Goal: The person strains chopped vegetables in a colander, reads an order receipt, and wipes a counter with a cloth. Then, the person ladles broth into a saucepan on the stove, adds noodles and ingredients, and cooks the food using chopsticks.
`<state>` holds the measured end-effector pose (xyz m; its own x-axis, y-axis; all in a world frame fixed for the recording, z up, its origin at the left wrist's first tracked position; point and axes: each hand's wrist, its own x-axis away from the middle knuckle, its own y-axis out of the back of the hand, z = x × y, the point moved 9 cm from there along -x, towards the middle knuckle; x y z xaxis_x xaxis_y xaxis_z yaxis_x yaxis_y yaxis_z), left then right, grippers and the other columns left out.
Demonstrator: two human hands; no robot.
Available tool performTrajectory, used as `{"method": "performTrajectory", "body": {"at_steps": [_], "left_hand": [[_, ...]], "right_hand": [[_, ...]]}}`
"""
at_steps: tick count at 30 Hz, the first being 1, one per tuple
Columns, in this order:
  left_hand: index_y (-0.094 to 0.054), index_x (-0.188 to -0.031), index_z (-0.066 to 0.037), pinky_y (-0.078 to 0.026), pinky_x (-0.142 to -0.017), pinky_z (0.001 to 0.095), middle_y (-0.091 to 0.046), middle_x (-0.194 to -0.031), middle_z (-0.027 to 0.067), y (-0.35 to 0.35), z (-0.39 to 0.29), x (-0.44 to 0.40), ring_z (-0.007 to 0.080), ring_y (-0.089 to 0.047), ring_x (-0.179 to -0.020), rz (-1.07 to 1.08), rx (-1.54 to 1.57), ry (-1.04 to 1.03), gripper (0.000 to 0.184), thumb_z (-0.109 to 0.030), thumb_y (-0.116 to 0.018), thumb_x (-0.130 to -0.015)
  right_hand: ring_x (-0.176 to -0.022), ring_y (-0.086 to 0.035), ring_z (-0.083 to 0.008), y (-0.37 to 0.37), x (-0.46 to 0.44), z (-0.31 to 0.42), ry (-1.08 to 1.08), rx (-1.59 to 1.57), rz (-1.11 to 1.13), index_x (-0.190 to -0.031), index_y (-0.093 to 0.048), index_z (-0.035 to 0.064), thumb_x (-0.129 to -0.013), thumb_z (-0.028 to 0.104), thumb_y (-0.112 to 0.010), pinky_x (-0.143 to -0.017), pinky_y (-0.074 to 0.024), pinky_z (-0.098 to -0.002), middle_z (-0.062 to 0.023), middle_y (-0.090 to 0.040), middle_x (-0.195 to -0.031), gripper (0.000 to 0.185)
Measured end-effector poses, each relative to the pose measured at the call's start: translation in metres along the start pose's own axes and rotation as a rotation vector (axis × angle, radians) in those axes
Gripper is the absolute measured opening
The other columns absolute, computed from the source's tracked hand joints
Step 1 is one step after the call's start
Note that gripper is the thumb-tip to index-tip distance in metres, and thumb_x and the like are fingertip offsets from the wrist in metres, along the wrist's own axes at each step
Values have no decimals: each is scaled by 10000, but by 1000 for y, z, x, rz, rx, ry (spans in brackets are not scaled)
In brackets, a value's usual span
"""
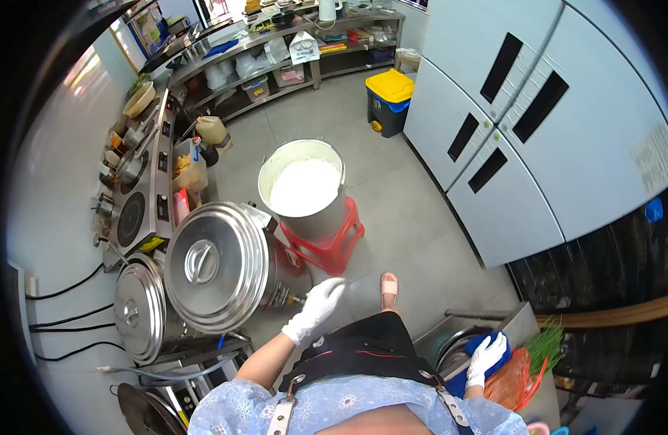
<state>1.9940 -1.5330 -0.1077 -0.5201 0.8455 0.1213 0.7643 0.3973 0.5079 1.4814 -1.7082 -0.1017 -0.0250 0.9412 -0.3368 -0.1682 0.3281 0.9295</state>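
Observation:
My left hand, in a white glove, hangs beside the tap of a large lidded steel pot. Its fingers are stretched forward, and no object shows in it. At lower right, my right hand, also in a white glove, grips what looks like a blue cloth over the edge of a steel sink. Part of that cloth is hidden by the hand. Ahead of me, a tall steel bucket with white contents stands on a red plastic stool.
Another lidded pot and an induction cooktop line the left wall. A yellow-lidded bin stands by the tall fridge. Steel shelving runs along the back. Green onions and an orange-red bag lie right of the sink.

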Motion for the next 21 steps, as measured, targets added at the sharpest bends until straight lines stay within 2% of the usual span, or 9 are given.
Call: {"method": "performTrajectory", "body": {"at_steps": [4, 5, 8, 9, 11, 13, 15, 20, 21], "left_hand": [[-616, -1109, -33, -481, -867, 317, -662, -1049, 123, -19, -45, -113, 228, -637, -982, -26, 129, -80, 264, -189, -571, -901], [-616, -1109, -33, -481, -867, 317, -662, -1049, 123, -25, -51, -137, 228, -637, -982, -41, 144, -75, 264, -189, -571, -901], [-626, -1090, -33, -483, -861, 316, -665, -1045, 116, -25, -56, -214, 212, -641, -968, -147, 113, -6, 244, -181, -568, -905], [-626, -1090, -33, -483, -861, 316, -665, -1045, 116, -25, -62, -237, 212, -641, -968, -184, 129, 18, 244, -181, -568, -905], [-630, -1083, -29, -486, -857, 317, -667, -1030, 117, -17, -69, -275, 218, -640, -962, -214, 118, 34, 236, -172, -562, -908], [-630, -1069, -15, -492, -835, 318, -668, -998, 118, -5, -72, -311, 229, -639, -927, -301, 113, 12, 223, -155, -547, -916], [-628, -1057, -7, -484, -850, 367, -651, -1028, 165, 15, -73, -340, 306, -622, -973, -374, 180, 55, 252, -191, -547, -905], [-621, -1088, 8, -476, -857, 316, -663, -1028, 140, 58, -29, -404, 234, -634, -968, -584, 383, 190, 247, -143, -536, -911], [-621, -1088, 8, -476, -857, 316, -663, -1028, 140, 64, -23, -419, 234, -634, -968, -596, 383, 203, 247, -143, -536, -911]], "right_hand": [[-1129, -504, -335, -57, -101, 56, 38, -222, 95, -1203, -523, -30, -898, 114, -527, -995, -380, -389, -211, -545, -1195, 337], [-1057, -559, -322, -71, -132, 75, 85, -279, 87, -1138, -569, -31, -894, 126, -537, -953, -419, -380, -193, -600, -1111, 291], [-954, -614, -316, -147, -219, 135, 87, -435, 323, -1027, -633, -11, -890, 144, -547, -891, -462, -374, -176, -654, -989, 224], [-933, -624, -313, -171, -247, 165, 129, -488, 402, -1005, -646, -2, -892, 156, -547, -877, -470, -374, -171, -665, -967, 219], [-980, -615, -304, -218, -295, 237, 246, -582, 559, -1025, -643, 3, -897, 170, -540, -895, -465, -367, -168, -656, -1027, 234], [-982, -615, -306, -230, -332, 333, 439, -585, 611, -1030, -643, 13, -902, 194, -531, -894, -467, -369, -161, -656, -1033, 248], [-988, -614, -301, -254, -356, 421, 562, -665, 696, -1031, -647, 28, -902, 208, -530, -898, -466, -372, -150, -657, -1035, 251], [-1000, -605, -304, -288, -383, 606, 855, -755, 797, -1018, -646, 40, -894, 226, -536, -893, -465, -386, -153, -647, -1050, 249], [-1004, -602, -307, -293, -377, 633, 1022, -676, 837, -1027, -642, 44, -895, 236, -529, -891, -465, -390, -153, -645, -1054, 259]]}}
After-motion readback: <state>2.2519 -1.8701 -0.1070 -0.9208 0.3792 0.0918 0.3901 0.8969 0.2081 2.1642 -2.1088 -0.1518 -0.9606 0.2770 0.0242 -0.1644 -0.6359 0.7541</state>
